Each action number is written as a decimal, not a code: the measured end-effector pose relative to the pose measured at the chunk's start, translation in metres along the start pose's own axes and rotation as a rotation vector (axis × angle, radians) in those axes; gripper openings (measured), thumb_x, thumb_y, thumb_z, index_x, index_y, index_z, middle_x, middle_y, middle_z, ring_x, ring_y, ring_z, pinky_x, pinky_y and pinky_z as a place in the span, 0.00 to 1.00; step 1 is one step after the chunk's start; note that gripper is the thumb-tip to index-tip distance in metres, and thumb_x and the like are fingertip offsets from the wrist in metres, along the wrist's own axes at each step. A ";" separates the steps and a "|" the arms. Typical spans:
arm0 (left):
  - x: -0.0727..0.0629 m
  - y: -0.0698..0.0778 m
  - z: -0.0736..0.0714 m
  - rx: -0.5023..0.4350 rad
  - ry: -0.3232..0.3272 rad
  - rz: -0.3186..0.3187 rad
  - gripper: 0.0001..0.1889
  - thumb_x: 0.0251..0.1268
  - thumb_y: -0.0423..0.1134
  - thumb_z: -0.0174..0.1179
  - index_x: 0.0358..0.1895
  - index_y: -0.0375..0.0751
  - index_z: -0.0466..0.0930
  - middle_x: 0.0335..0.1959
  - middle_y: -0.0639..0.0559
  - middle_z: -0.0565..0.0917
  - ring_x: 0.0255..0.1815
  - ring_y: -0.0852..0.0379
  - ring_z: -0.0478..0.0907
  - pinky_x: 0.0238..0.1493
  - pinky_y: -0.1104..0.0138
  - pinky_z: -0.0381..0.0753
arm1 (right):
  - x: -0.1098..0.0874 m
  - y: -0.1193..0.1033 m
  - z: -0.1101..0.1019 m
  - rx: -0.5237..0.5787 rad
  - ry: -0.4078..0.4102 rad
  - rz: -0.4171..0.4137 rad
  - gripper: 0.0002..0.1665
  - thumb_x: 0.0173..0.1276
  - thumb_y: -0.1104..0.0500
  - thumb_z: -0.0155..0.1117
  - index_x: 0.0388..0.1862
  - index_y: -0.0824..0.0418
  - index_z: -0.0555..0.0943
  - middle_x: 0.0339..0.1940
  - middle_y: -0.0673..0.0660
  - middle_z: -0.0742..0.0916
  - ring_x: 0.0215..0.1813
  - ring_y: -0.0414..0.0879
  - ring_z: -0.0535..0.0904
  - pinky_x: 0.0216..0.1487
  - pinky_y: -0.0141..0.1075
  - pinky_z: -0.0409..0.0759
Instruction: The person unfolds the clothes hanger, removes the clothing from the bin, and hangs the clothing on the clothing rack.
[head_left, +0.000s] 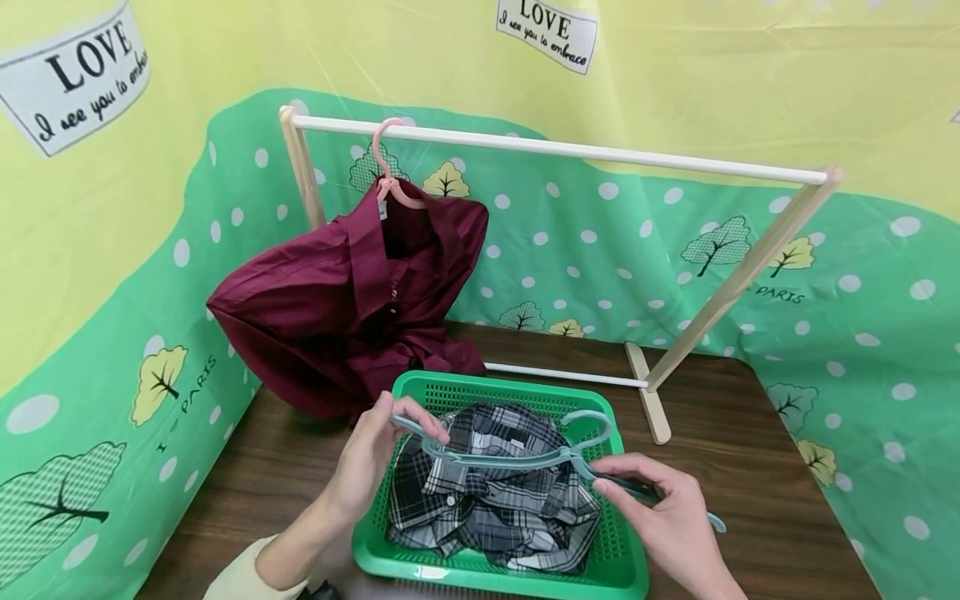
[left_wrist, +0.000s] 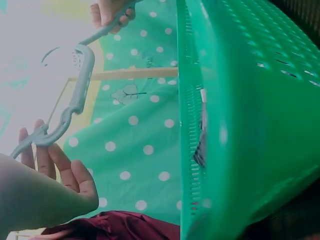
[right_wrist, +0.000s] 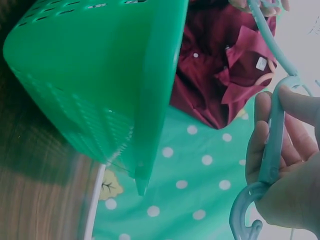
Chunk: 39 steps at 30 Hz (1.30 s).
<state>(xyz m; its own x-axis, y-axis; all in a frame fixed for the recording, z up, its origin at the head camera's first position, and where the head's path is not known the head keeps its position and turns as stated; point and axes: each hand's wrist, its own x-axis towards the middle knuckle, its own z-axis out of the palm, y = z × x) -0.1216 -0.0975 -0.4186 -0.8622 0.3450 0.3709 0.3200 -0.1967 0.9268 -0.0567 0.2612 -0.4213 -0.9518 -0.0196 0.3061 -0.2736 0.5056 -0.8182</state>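
Note:
A light blue-green clothes hanger is held up over a green plastic basket, its hook turned to the right. At one end of it, the left hand pinches the hanger between thumb and fingers. The right hand grips the other arm of the hanger, just past the hook; in the right wrist view its thumb lies along the plastic. Under the hanger, a crumpled black, grey and white plaid shirt fills the basket.
Behind the basket stands a wooden rack with a white rail. A maroon shirt hangs at its left on a pink hanger, its lower part bunched on the dark wooden table. Printed green and yellow cloth encloses the sides and back.

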 end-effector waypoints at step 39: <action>-0.006 -0.047 -0.023 0.118 -0.128 -0.317 0.26 0.95 0.51 0.48 0.65 0.25 0.78 0.51 0.39 0.90 0.45 0.62 0.85 0.48 0.67 0.86 | -0.004 0.012 -0.041 -0.105 0.252 0.142 0.16 0.66 0.76 0.81 0.52 0.68 0.94 0.40 0.36 0.96 0.41 0.31 0.91 0.43 0.21 0.86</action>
<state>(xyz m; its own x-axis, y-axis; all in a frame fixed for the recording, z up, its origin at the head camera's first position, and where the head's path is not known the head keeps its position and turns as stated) -0.1406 -0.1109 -0.4654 -0.8721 0.4854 0.0613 0.0938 0.0429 0.9947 -0.0507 0.3029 -0.4127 -0.9115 0.2656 0.3140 -0.1117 0.5748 -0.8106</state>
